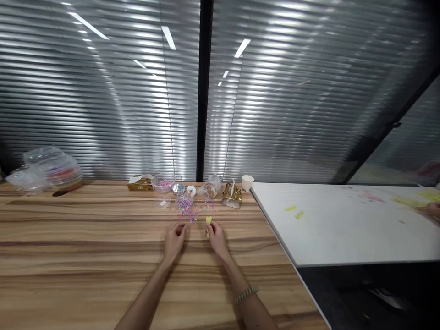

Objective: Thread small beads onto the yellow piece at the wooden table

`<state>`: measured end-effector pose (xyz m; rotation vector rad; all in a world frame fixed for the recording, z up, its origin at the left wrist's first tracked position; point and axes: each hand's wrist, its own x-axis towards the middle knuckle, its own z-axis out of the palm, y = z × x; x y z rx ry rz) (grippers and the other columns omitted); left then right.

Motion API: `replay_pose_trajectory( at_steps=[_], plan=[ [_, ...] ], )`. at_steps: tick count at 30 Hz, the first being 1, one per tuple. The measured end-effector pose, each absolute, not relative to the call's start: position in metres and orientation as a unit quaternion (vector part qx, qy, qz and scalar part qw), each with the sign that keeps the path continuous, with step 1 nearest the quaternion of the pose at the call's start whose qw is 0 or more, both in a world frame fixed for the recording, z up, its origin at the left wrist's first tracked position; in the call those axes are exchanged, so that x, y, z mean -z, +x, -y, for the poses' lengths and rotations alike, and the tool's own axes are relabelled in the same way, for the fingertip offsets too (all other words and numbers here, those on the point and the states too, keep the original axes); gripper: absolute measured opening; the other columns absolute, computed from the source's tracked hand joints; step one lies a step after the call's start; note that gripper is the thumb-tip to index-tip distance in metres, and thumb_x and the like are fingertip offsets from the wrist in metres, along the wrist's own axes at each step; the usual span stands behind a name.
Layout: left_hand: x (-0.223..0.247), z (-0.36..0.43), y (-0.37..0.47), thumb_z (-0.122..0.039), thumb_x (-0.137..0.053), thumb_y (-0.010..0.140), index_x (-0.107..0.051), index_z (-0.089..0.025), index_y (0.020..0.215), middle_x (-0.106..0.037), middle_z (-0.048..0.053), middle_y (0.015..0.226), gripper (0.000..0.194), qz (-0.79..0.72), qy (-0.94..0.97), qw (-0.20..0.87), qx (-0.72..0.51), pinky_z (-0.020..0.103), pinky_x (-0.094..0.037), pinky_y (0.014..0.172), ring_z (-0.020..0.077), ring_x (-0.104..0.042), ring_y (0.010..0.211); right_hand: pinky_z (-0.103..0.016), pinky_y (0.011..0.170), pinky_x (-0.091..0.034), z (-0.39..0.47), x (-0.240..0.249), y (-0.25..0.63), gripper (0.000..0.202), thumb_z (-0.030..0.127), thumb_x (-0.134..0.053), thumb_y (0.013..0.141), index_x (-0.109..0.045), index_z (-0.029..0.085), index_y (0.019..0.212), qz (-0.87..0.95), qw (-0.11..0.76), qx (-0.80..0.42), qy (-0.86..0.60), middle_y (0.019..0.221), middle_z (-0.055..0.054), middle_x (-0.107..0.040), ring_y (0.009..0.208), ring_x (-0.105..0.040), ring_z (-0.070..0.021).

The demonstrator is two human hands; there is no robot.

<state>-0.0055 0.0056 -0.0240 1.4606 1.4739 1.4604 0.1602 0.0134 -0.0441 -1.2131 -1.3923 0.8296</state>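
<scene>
Small yellow paper-like piece (208, 220) sits pinched at the fingertips of the right hand (216, 238), just this side of the scattered pile of pink and purple clips (186, 210) on the wooden table (85, 247). Left hand (174, 240) rests on the wood left of the piece, fingers loosely curled, nothing visibly held. Beyond the pile: clear plastic bowl of pink bits (163, 182), gold box (140, 184), crumpled gold foil bag (232, 195), white paper cup (247, 183). White board (343, 229) lies right of the pile; another person's hand (433, 210) at its far edge.
</scene>
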Motion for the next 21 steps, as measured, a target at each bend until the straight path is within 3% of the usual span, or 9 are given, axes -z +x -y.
replay_pose_trajectory(
  at_steps=[5, 15, 21],
  plan=[
    [0.029, -0.015, -0.008, -0.04, -0.065, 0.065, -0.067, -0.018, 0.084, -0.064, 0.007, 0.079, 0.029, -0.57, 0.596, 0.252, -0.506, 0.032, -0.042, 0.071, 0.0222, -0.057, 0.073, -0.026, 0.059, -0.038, -0.013, 0.046, 0.16, 0.039, 0.04, -0.029, 0.091, -0.058, 0.016, 0.08, 0.674, 0.49, -0.177, -0.524, 0.07, -0.006, -0.06, 0.064, -0.055, -0.0179],
    [0.024, -0.032, 0.006, -0.039, -0.064, 0.066, -0.063, -0.019, 0.064, -0.059, 0.002, 0.064, 0.02, -0.597, 0.608, 0.227, -0.472, 0.025, -0.032, 0.061, 0.0167, -0.048, 0.06, -0.026, 0.064, -0.041, -0.012, 0.044, 0.159, 0.034, 0.03, -0.029, 0.092, -0.059, 0.016, 0.087, 0.701, 0.464, -0.146, -0.521, 0.079, -0.008, -0.062, 0.071, -0.056, -0.0176],
    [0.02, -0.014, 0.007, -0.043, -0.06, 0.068, -0.061, -0.018, 0.067, -0.062, 0.004, 0.07, 0.025, -0.513, 0.581, 0.326, -0.54, 0.027, -0.04, 0.066, 0.0186, -0.055, 0.067, -0.028, 0.07, -0.045, -0.01, 0.041, 0.161, 0.033, 0.02, -0.033, 0.089, -0.053, 0.017, 0.117, 0.698, 0.47, -0.17, -0.512, 0.083, -0.006, -0.064, 0.072, -0.058, -0.017]
  ],
)
